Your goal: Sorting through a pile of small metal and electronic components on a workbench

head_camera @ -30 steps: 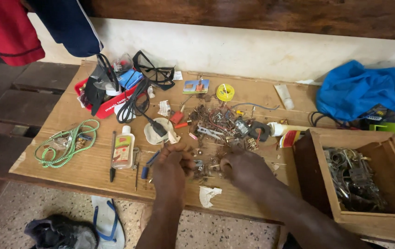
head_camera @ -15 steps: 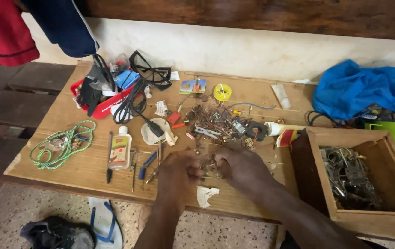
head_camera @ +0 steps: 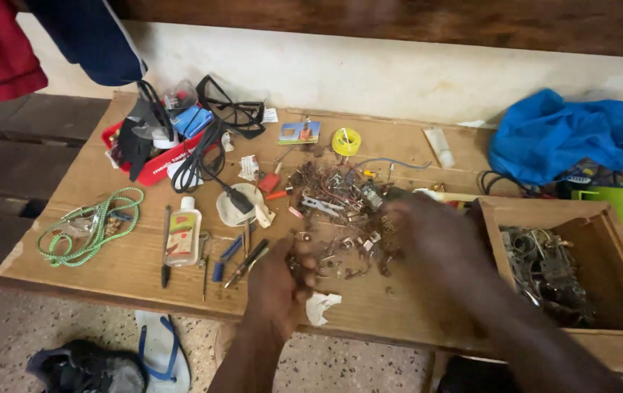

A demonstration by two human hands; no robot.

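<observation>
Small metal scrap bits [head_camera: 340, 218], scattered mid-table

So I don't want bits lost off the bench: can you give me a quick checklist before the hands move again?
1. Left hand closed on small bits: ok, grip looks cupped.
2. Right hand state: cannot tell, blurred.
3. Scrap pile away from the bench edge: ok.
4. White scrap on the bench: not ok, hangs over the front edge.
5. Wooden box open: ok.
</observation>
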